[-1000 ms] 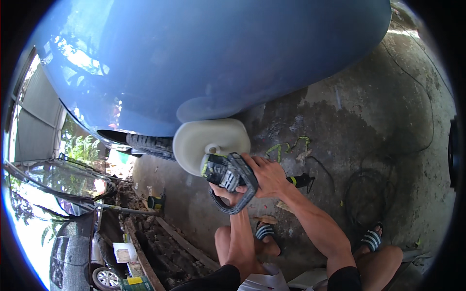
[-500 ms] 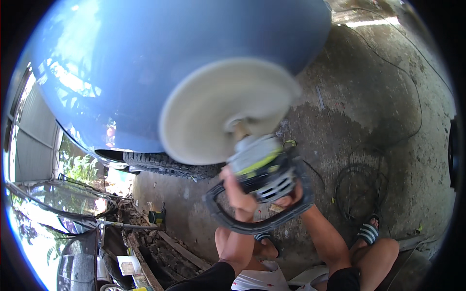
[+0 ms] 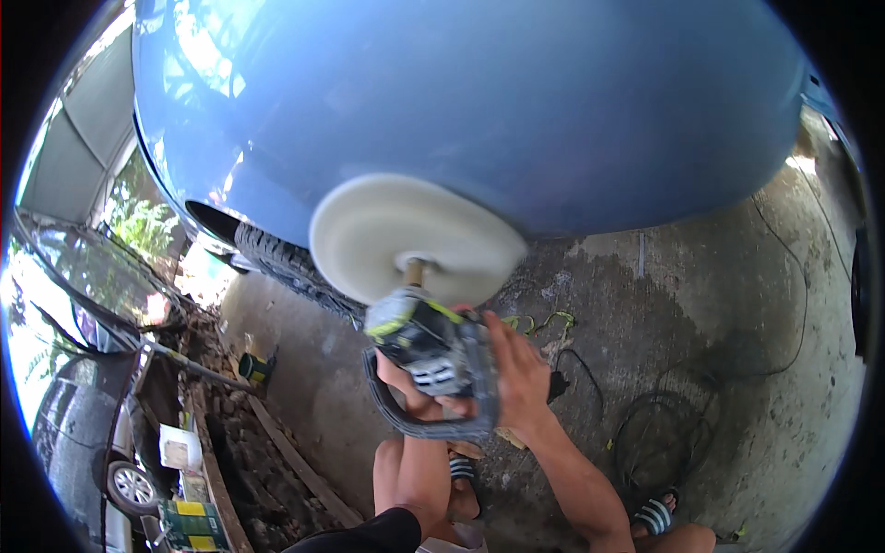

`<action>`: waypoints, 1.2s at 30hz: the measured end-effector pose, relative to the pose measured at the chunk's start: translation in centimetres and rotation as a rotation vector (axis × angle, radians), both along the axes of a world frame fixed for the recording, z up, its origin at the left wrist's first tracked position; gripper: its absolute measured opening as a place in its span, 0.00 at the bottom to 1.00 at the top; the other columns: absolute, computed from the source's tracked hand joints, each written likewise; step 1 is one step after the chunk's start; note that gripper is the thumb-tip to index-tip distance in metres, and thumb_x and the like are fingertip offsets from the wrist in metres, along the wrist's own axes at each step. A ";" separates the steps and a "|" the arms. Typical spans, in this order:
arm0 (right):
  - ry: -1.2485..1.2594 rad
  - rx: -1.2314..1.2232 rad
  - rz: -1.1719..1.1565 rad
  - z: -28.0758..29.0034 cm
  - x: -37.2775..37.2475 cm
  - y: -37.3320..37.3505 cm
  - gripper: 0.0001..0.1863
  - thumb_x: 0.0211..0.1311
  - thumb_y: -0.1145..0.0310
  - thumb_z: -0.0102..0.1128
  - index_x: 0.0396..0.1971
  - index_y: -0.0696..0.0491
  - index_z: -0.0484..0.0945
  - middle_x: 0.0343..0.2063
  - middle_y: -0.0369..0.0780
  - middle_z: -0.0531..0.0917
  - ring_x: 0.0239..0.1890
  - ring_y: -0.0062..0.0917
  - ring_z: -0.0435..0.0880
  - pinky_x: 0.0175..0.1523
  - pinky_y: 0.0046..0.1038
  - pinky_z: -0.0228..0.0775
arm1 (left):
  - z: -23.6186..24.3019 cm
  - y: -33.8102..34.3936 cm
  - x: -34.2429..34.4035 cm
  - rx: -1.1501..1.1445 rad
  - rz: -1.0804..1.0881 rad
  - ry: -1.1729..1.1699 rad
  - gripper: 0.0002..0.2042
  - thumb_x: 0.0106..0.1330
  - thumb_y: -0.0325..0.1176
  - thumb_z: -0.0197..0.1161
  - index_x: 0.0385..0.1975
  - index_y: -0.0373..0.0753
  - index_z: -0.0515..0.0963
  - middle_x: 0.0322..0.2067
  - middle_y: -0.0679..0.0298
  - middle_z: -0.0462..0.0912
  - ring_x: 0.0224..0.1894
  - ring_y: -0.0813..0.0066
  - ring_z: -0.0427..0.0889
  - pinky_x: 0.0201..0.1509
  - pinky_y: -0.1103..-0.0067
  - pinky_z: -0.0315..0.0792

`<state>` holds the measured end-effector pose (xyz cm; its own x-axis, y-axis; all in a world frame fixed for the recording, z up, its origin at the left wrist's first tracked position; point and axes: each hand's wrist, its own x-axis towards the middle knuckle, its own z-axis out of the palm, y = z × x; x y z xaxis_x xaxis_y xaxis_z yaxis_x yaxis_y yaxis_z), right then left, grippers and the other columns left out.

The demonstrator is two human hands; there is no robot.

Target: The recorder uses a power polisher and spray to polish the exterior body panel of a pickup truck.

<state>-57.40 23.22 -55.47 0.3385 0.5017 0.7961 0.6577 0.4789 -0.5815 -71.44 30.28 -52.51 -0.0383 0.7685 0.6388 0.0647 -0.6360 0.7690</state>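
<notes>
The right hand was wrapped in a closed grip over the side of the polisher, fingers lying along its grey and green body. The left hand was shut under the machine, its grip on the dark loop handle below the body. Both forearms rose from the lower edge, the right one slanting in from the right, the left one almost straight up. Just above the hands, a short shaft carried the round white foam pad, tilted and set against the blue car body. Left of the pad showed a black tyre. Below the hands lay stained concrete floor with a coiled black cable to the right.
</notes>
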 end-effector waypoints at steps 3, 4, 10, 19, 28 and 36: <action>-0.118 -0.098 0.079 1.4 -1.6 2.9 0.52 0.55 0.34 0.63 0.67 0.63 0.67 0.45 0.54 0.81 0.41 0.47 0.86 0.46 0.44 0.80 | -2.2 2.8 -2.3 -0.005 0.018 -0.125 0.17 0.77 0.35 0.50 0.55 0.27 0.74 0.46 0.51 0.86 0.44 0.61 0.87 0.50 0.68 0.84; -0.154 -0.119 0.104 1.3 -2.1 4.1 0.52 0.53 0.36 0.67 0.67 0.62 0.68 0.43 0.54 0.81 0.41 0.48 0.86 0.47 0.44 0.79 | -3.0 4.0 -3.0 0.006 -0.013 -0.151 0.18 0.77 0.36 0.49 0.55 0.27 0.73 0.46 0.47 0.86 0.44 0.57 0.88 0.50 0.67 0.85; -0.287 -0.199 0.162 -3.4 -0.9 7.2 0.51 0.53 0.37 0.66 0.67 0.61 0.68 0.45 0.54 0.83 0.42 0.50 0.86 0.48 0.45 0.81 | -10.7 5.6 -2.3 -0.089 -0.141 -0.496 0.26 0.77 0.50 0.48 0.55 0.29 0.72 0.47 0.52 0.85 0.47 0.61 0.87 0.54 0.68 0.83; 0.014 -0.174 0.160 -9.6 5.4 0.3 0.57 0.43 0.31 0.77 0.63 0.63 0.72 0.45 0.52 0.86 0.43 0.45 0.89 0.48 0.40 0.83 | -12.9 -0.1 4.8 -0.645 -0.519 -0.787 0.28 0.80 0.54 0.40 0.60 0.36 0.74 0.52 0.56 0.84 0.51 0.62 0.84 0.58 0.66 0.78; 0.890 0.162 0.437 -13.3 7.5 -4.4 0.54 0.40 0.40 0.84 0.59 0.64 0.74 0.50 0.44 0.85 0.49 0.28 0.85 0.57 0.32 0.79 | -5.4 -7.4 13.8 -0.441 -0.502 -0.382 0.25 0.83 0.46 0.41 0.51 0.29 0.79 0.48 0.60 0.85 0.50 0.74 0.81 0.60 0.74 0.71; 1.101 0.141 0.508 -2.7 3.6 -6.6 0.56 0.48 0.32 0.75 0.65 0.62 0.68 0.54 0.46 0.81 0.52 0.34 0.84 0.56 0.35 0.80 | 7.9 -8.7 12.4 -0.314 -0.598 -0.093 0.20 0.82 0.41 0.46 0.41 0.30 0.80 0.36 0.67 0.81 0.41 0.80 0.74 0.50 0.78 0.69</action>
<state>-53.83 16.58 -58.14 0.6572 0.7054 0.2656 -0.4341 0.6423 -0.6317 -59.03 21.56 -44.66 0.4068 0.8229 0.3968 -0.3036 -0.2879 0.9083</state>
